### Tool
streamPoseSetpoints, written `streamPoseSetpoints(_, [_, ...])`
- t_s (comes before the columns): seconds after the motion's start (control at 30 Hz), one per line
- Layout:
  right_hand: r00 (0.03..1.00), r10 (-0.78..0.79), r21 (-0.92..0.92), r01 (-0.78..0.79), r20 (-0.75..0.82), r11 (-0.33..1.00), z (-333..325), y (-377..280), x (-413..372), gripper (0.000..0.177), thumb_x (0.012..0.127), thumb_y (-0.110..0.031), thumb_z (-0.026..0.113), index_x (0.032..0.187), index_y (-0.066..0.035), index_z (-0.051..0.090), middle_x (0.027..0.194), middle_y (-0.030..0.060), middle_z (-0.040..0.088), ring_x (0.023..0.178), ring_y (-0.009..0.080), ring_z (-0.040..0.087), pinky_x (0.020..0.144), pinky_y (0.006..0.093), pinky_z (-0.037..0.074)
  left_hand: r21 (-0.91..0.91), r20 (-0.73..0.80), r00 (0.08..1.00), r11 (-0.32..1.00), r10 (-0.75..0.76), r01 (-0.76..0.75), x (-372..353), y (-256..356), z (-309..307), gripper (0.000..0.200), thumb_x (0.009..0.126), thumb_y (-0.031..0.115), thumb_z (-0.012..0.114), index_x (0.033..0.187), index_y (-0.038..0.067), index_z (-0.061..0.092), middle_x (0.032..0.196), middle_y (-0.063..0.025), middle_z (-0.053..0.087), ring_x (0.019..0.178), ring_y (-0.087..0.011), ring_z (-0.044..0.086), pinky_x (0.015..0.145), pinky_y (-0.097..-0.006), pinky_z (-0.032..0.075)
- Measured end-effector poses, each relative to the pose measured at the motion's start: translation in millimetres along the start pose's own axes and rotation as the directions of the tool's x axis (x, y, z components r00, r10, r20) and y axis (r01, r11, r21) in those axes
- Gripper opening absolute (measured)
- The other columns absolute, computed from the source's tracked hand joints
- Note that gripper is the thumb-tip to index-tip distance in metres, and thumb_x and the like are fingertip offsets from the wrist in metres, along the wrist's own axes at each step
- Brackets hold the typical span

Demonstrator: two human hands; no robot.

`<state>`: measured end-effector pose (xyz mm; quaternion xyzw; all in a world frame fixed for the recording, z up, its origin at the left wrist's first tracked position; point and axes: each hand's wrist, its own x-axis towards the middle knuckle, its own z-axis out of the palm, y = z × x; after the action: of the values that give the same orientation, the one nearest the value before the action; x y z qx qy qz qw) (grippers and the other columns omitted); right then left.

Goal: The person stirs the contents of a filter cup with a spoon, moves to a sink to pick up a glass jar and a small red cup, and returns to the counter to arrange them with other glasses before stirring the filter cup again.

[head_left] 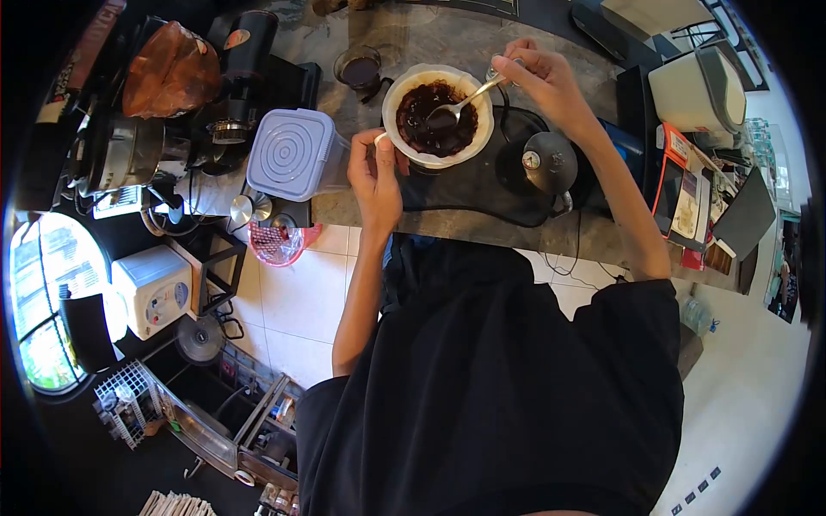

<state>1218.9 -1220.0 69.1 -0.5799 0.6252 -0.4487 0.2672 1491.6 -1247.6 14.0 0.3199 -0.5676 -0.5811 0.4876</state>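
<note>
A white coffee dripper (pixel 389 110) lined with a paper filter (pixel 483 131) stands on the counter. Dark wet coffee grounds (pixel 417 116) fill its lower part. My left hand (pixel 375 185) is closed at the near-left side of the dripper, thumb and finger pinching its small white handle. From the far right, my right hand (pixel 540 76) grips a metal spoon (pixel 476 95) by the handle end. The spoon's bowl rests in or just over the grounds. What stands beneath the dripper is mostly hidden.
Left of the dripper are a glass of dark liquid (pixel 360 72) and a lidded plastic tub (pixel 292 155). A dark kettle (pixel 551 163) stands to the right on a black mat (pixel 469 193). Coffee machines (pixel 245 82) line the left, and a pink basket (pixel 280 245) sits below the counter edge.
</note>
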Motion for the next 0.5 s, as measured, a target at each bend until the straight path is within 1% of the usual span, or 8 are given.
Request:
streamPoseSetpoints(0.03, [1.0, 0.002, 0.001, -0.002, 0.0, 1.0, -2, -11, 0, 0.035, 0.087, -0.035, 0.067, 0.075, -0.002, 0.068, 0.09, 0.0011, 0.052, 0.079, 0.0133, 0.05, 0.071, 0.0273, 0.037, -0.004, 0.001, 1.0, 1.0, 0.008, -0.008, 0, 0, 0, 0.016, 0.1, 0.019, 0.049, 0.102, 0.003, 0.052, 0.075, -0.0014, 0.055, 0.064, -0.0069, 0.049, 0.059, -0.0216, 0.04])
streamPoseSetpoints(0.1, [0.944, -0.328, -0.28, 0.306, -0.031, 0.91, -4, -42, -3, 0.024, 0.087, -0.022, 0.068, 0.077, -0.001, 0.061, 0.096, 0.0014, 0.05, 0.086, 0.0133, 0.049, 0.075, 0.0283, 0.038, -0.002, 0.004, 1.0, 1.0, 0.007, -0.007, 0, -1, -1, 0.017, 0.1, 0.019, 0.05, 0.101, 0.003, 0.052, 0.075, -0.0014, 0.055, 0.064, -0.0069, 0.049, 0.059, -0.0216, 0.04])
streamPoseSetpoints(0.13, [0.945, -0.325, -0.28, 0.303, -0.033, 0.911, -2, -56, -4, 0.024, 0.087, -0.022, 0.068, 0.077, -0.001, 0.061, 0.096, 0.0014, 0.05, 0.086, 0.0133, 0.049, 0.075, 0.0283, 0.038, -0.001, 0.007, 1.0, 1.0, 0.008, -0.008, 0, -2, -2, 0.017, 0.1, 0.02, 0.05, 0.101, 0.003, 0.052, 0.075, -0.0013, 0.055, 0.065, -0.0069, 0.049, 0.059, -0.0217, 0.04])
streamPoseSetpoints(0.2, [0.888, -0.449, -0.555, 0.423, 0.098, 0.716, 2, -80, -4, 0.024, 0.083, -0.022, 0.071, 0.076, -0.001, 0.061, 0.097, 0.0042, 0.052, 0.088, 0.0188, 0.051, 0.079, 0.0311, 0.039, -0.007, 0.007, 1.0, 1.0, 0.007, -0.007, 0, -2, -1, 0.018, 0.1, 0.02, 0.05, 0.101, 0.003, 0.052, 0.076, -0.0013, 0.055, 0.065, -0.0069, 0.049, 0.059, -0.0218, 0.04])
streamPoseSetpoints(0.23, [0.889, -0.448, -0.558, 0.42, 0.095, 0.716, 3, -87, -1, 0.024, 0.083, -0.022, 0.071, 0.076, -0.001, 0.061, 0.097, 0.0042, 0.052, 0.088, 0.0188, 0.051, 0.079, 0.0311, 0.039, -0.013, 0.004, 1.0, 1.0, 0.008, -0.008, 0, -2, -1, 0.018, 0.1, 0.021, 0.05, 0.101, 0.003, 0.052, 0.076, -0.0013, 0.055, 0.065, -0.0069, 0.049, 0.059, -0.0218, 0.04])
streamPoseSetpoints(0.3, [0.786, -0.567, -0.562, 0.592, 0.246, 0.578, 8, -96, 3, 0.024, 0.081, -0.023, 0.072, 0.077, -0.002, 0.062, 0.1, 0.0058, 0.052, 0.093, 0.0223, 0.051, 0.083, 0.0338, 0.039, 0.003, 0.007, 1.0, 1.0, 0.01, -0.01, 0, 0, -1, 0.019, 0.1, 0.022, 0.05, 0.101, 0.003, 0.052, 0.076, -0.0015, 0.055, 0.065, -0.0068, 0.049, 0.059, -0.0218, 0.04])
streamPoseSetpoints(0.4, [0.728, -0.575, -0.537, 0.674, 0.372, 0.507, 17, -96, 11, 0.02, 0.081, -0.023, 0.07, 0.08, -0.004, 0.064, 0.103, 0.0068, 0.05, 0.098, 0.0231, 0.051, 0.087, 0.0347, 0.039, 0.023, 0.007, 1.0, 1.0, 0.01, -0.011, 0, 0, -1, 0.02, 0.1, 0.022, 0.05, 0.101, 0.003, 0.052, 0.077, -0.0017, 0.055, 0.065, -0.0068, 0.049, 0.059, -0.0216, 0.039])
streamPoseSetpoints(0.5, [0.714, -0.538, -0.498, 0.699, 0.448, 0.513, 23, -88, 20, 0.021, 0.085, -0.025, 0.068, 0.084, -0.004, 0.065, 0.102, 0.0065, 0.047, 0.098, 0.0213, 0.049, 0.087, 0.0356, 0.039, 0.019, 0.004, 1.0, 1.0, 0.004, -0.004, 0, 0, -1, 0.02, 0.1, 0.022, 0.05, 0.101, 0.003, 0.052, 0.077, -0.0017, 0.055, 0.065, -0.0069, 0.049, 0.059, -0.0215, 0.039])
